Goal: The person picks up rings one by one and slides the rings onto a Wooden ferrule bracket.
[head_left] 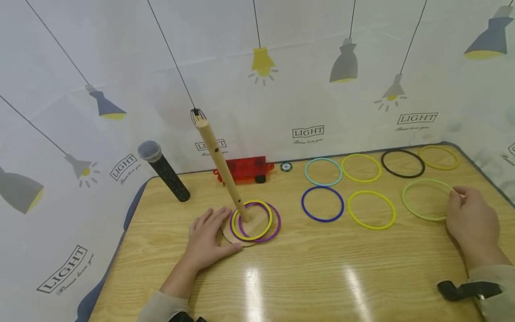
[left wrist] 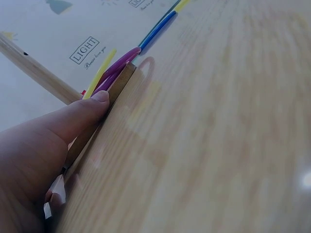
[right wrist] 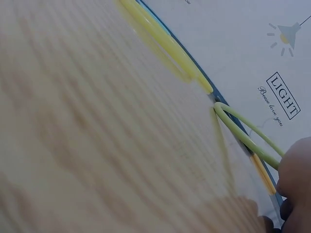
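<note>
My left hand (head_left: 209,241) holds the round wooden base (head_left: 226,235) of a ring-toss stand, thumb at its near edge and fingers along its left side. A wooden post (head_left: 219,161) rises from the base, leaning to the left in the head view. Around the post's foot lie a yellow ring (head_left: 257,201) and two purple rings (head_left: 280,221), overlapping one another. At the far right, my right hand (head_left: 472,219) pinches a light green ring (head_left: 403,199) by its right side. In the right wrist view, that green ring (right wrist: 243,134) is tilted up above the table.
Right of the stand lie a blue ring (head_left: 302,203), a light blue ring (head_left: 306,172), a black ring (head_left: 382,163) and several yellow ones. Behind the post sits a red toy cart (head_left: 253,167), beside a small round chip (head_left: 286,167). A microphone (head_left: 169,176) stands at the left.
</note>
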Available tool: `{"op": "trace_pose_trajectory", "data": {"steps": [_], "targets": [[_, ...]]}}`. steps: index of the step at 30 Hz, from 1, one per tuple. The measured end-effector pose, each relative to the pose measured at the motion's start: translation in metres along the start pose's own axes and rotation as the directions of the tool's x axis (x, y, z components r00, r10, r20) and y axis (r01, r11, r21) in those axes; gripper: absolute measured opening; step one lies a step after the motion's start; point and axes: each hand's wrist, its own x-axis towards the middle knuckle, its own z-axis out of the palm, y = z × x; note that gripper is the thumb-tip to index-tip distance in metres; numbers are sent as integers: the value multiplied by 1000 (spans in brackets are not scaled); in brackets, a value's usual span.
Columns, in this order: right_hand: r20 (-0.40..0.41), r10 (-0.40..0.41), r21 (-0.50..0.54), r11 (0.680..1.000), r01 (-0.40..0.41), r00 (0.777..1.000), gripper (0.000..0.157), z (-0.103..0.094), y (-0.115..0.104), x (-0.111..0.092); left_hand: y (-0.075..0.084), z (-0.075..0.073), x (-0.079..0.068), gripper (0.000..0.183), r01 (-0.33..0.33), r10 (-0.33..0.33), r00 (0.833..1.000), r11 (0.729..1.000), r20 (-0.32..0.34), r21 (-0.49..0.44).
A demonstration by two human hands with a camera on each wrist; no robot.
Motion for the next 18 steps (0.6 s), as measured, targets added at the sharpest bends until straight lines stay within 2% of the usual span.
{"op": "trace_pose_trajectory", "data": {"steps": [13, 18], "targets": [[46, 36, 39, 999, -37, 998, 64, -4, -2, -2, 1, -1, 0, 104, 8, -8, 1000, 1000, 5, -1], [22, 77, 89, 993, -79, 997, 63, -2, -1, 0, 1, -1, 0, 104, 5, -5, 1000, 1000, 5, 2]]}}
